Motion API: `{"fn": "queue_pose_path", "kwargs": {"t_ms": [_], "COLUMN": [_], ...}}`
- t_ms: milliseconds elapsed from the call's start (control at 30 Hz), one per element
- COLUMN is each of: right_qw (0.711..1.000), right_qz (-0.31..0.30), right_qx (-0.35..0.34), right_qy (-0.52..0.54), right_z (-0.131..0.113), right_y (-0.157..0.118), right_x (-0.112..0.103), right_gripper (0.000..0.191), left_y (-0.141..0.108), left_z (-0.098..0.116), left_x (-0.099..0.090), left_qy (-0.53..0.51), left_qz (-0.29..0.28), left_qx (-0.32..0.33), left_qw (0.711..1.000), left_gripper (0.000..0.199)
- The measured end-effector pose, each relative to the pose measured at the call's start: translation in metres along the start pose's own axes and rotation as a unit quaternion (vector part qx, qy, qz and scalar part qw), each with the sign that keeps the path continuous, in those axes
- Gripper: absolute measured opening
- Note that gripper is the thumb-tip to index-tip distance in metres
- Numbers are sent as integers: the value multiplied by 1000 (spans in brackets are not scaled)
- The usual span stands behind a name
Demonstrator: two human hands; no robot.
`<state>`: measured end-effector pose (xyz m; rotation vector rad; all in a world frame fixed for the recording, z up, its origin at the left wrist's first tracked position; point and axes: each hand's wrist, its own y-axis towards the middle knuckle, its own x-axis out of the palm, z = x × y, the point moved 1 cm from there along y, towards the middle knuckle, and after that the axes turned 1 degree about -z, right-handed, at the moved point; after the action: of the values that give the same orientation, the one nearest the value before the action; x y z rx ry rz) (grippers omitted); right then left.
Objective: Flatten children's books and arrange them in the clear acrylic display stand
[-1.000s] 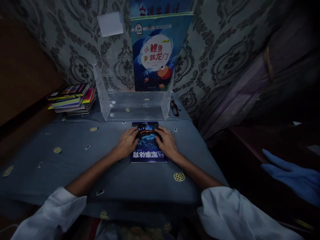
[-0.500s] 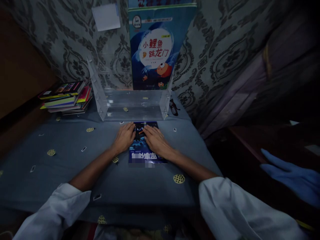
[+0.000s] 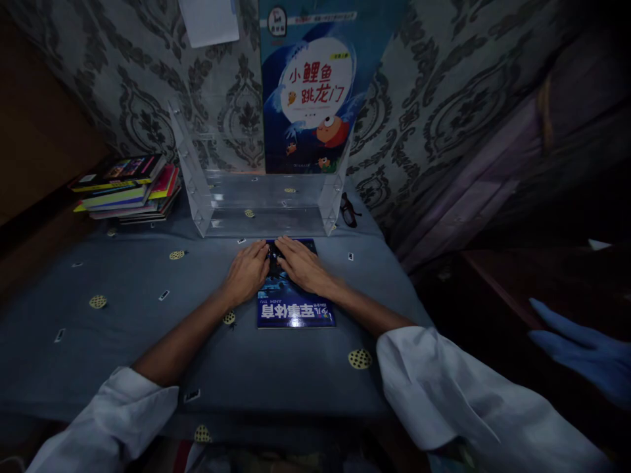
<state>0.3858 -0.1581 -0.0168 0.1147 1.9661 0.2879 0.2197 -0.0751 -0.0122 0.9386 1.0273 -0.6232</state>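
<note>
A dark blue book (image 3: 296, 314) with white characters lies flat on the cloth-covered table, its title upside down to me. My left hand (image 3: 248, 270) rests at the book's left edge, palm down, fingers stretched forward and fingertips on the cover's upper part. Across the top of the cover lies my right hand (image 3: 302, 264), also palm down with its fingers extended. Neither hand grips anything. Just beyond the book stands a clear acrylic rack (image 3: 266, 222), with a blue picture book (image 3: 308, 148) upright at its right side.
A stack of books (image 3: 131, 187) sits at the table's back left. Dark-framed glasses (image 3: 350, 211) lie right of the rack. White paper (image 3: 210, 23) hangs on the patterned wall. At the far right is a blue-gloved hand (image 3: 584, 348), with a curtain (image 3: 473, 190) behind.
My right hand has slid slightly inward over the cover, closer to my left hand. More of the book's lower title shows. The camera view has shifted slightly.
</note>
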Motion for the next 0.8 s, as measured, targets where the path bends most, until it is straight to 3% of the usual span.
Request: {"fn": "queue_pose_path", "kwargs": {"t_ms": [333,600,800], "right_qw": [995,985,980], "right_qz": [55,83,74], "right_qx": [52,73,81], "right_qy": [63,133,165], "right_z": [47,59,60], "right_y": [-35,-34,-33], "right_x": [-17,-16,-21], "right_gripper": [52,52,52], "left_y": [0,3,21], "left_z": [1,4,11], "left_x": [-2,-10,-12], "left_qy": [13,34,12], "left_qz": [-15,-82,-135], "left_qx": [-3,-15,39], "left_qw": [1000,996,990], "left_gripper": [40,45,52]}}
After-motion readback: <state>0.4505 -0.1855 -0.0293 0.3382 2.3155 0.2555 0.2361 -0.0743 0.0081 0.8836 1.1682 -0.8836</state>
